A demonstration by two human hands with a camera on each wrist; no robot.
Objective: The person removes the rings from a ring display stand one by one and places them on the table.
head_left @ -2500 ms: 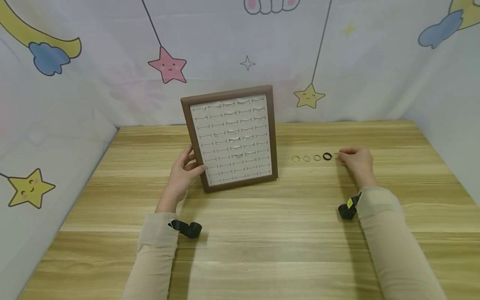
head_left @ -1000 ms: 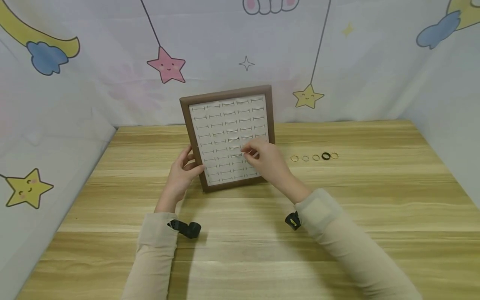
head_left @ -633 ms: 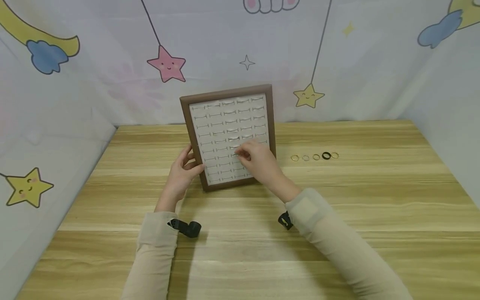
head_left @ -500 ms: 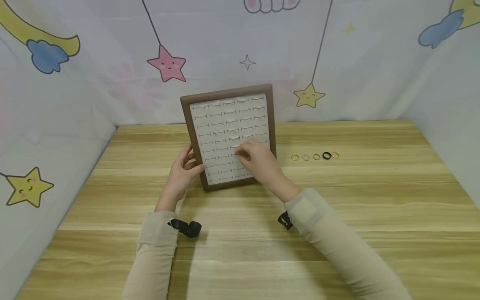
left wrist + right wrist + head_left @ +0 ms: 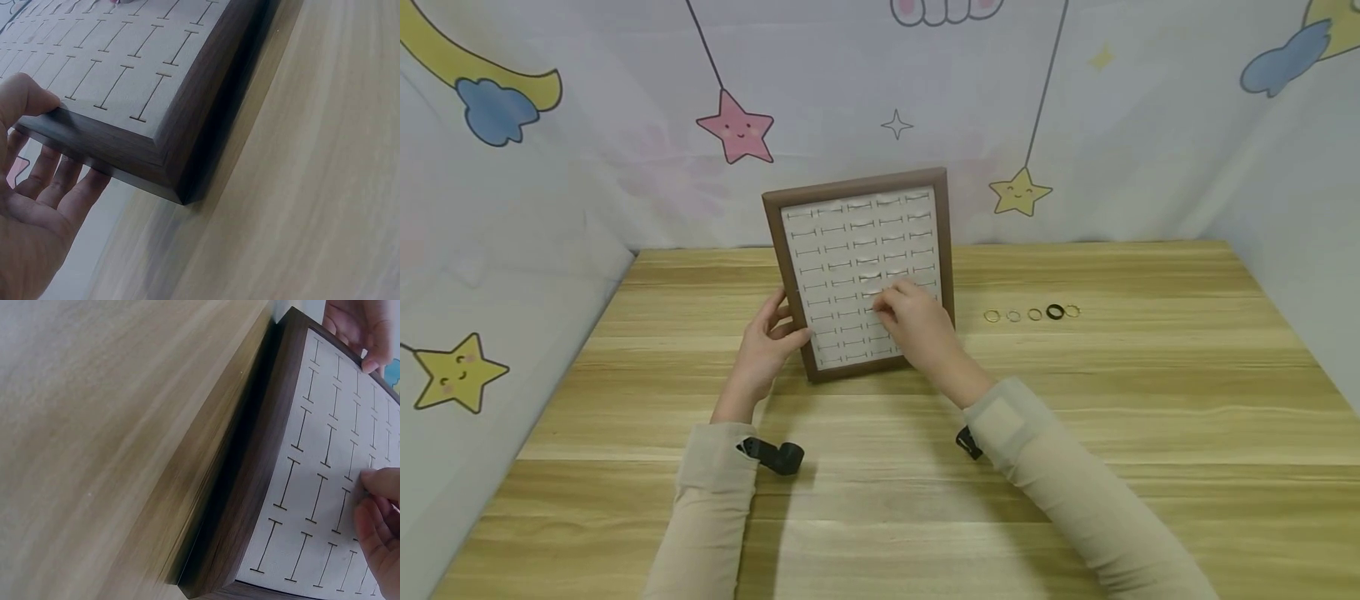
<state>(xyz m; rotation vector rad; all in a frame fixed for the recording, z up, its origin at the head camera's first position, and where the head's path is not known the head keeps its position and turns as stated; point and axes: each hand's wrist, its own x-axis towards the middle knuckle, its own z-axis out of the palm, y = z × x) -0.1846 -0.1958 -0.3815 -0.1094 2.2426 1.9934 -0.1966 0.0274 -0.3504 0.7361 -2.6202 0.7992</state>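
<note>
A brown-framed ring display board (image 5: pixel 820 333) with a pale slotted face leans upright on the table. My left hand (image 5: pixel 762 350) grips its left edge, thumb on the front and fingers behind, as the left wrist view shows with the frame's dark wood (image 5: pixel 119 147). My right hand (image 5: pixel 917 329) has thumb and forefinger pinched together against the slots at the board's lower middle. The ring between those fingertips is hidden by the fingers now. In the right wrist view the right thumb (image 5: pixel 382 482) touches the pale face beside a slot.
Right of the board lies a row of several rings: gold ones (image 5: pixel 992 317), a silver one (image 5: pixel 1014 317) and a black one (image 5: pixel 1056 312). The wooden table (image 5: pixel 880 500) meets a curtain (image 5: pixel 850 83) printed with stars behind the board.
My right hand has come from the right end of the ring row to the board's face, then shifted slightly left and pressed in. The left hand and board have stayed put.
</note>
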